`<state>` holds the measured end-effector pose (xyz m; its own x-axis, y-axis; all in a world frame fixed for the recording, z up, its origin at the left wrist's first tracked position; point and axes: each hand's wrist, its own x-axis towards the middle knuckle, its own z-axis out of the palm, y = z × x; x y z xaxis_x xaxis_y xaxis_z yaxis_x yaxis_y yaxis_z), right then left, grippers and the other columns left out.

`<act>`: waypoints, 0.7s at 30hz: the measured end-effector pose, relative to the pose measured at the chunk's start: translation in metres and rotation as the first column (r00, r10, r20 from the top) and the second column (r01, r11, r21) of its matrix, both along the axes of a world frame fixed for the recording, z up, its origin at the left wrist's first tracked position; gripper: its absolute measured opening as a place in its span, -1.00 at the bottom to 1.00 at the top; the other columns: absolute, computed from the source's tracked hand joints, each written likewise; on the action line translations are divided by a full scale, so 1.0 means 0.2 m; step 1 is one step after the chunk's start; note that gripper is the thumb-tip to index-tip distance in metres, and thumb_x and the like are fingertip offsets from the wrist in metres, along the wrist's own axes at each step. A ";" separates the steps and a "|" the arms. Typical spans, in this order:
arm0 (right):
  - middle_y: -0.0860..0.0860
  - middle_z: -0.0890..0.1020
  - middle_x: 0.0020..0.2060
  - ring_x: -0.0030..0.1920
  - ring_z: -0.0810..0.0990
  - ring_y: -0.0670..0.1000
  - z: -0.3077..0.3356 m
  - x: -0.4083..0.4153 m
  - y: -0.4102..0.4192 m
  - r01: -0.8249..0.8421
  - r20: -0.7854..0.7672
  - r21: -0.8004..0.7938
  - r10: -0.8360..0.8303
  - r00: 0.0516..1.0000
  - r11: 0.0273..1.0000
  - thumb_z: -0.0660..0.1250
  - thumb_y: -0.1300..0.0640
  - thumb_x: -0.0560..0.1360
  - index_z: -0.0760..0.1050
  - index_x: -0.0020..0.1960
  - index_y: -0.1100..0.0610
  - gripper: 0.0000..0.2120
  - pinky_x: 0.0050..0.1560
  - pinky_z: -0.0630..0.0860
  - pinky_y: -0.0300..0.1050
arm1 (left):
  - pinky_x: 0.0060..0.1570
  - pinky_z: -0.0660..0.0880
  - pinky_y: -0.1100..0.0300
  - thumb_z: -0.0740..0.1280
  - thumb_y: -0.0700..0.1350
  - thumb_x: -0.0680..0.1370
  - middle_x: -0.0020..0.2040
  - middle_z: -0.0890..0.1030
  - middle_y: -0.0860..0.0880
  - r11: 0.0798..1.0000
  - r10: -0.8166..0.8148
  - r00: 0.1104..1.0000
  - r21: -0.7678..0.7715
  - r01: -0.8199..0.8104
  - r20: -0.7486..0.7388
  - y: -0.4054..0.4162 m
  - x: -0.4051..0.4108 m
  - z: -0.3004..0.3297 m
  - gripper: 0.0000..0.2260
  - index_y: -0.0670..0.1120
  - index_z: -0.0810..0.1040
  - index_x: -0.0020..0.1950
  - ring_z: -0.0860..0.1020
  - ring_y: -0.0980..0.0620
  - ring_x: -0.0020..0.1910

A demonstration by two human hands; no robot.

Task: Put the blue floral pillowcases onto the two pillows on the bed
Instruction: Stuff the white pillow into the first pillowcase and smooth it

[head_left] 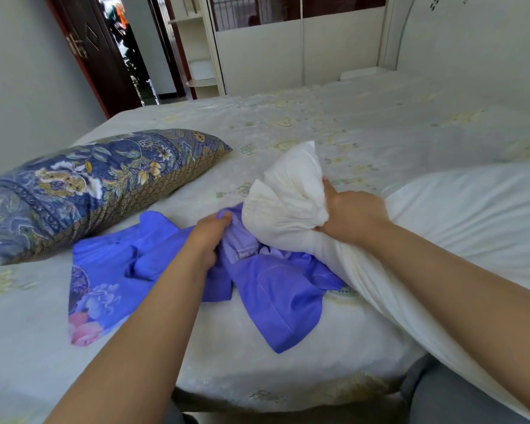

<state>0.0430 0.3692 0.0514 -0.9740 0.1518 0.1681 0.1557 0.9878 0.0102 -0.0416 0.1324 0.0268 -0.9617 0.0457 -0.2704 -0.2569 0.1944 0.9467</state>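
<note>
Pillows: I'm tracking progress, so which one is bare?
The white pillow that the right hand squeezes is bare; the pillow at left has a dark blue floral cover.

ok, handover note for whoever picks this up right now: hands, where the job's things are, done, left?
Left hand grips the bunched opening of the blue floral pillowcase, which lies crumpled on the bed.
Right hand squeezes the end of the bare white pillow, at the case opening but not yet inside.
Done: the dark blue floral pillow, at the left on the bed, looks already covered.
Left: feed the white pillow into the case, pull the case along it, set it down.
</note>
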 end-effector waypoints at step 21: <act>0.09 0.55 0.19 0.15 0.54 0.17 0.17 0.11 -0.20 -0.065 0.027 -0.131 0.069 0.997 0.989 0.22 -0.26 0.45 0.29 0.39 -0.02 -0.41 -0.02 0.44 -0.05 | -0.35 0.26 0.23 0.28 -0.08 0.56 -0.36 0.34 -0.01 0.945 -0.264 0.815 -0.306 0.112 -0.516 0.27 0.38 0.37 -0.67 -0.06 0.25 -0.35 0.30 0.06 -0.37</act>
<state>0.0657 0.3287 0.0853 -0.9872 0.1047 0.1200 0.0909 0.9892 -0.1151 0.0345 0.1864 0.1002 -0.9325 0.2450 0.2654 0.3501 0.4329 0.8307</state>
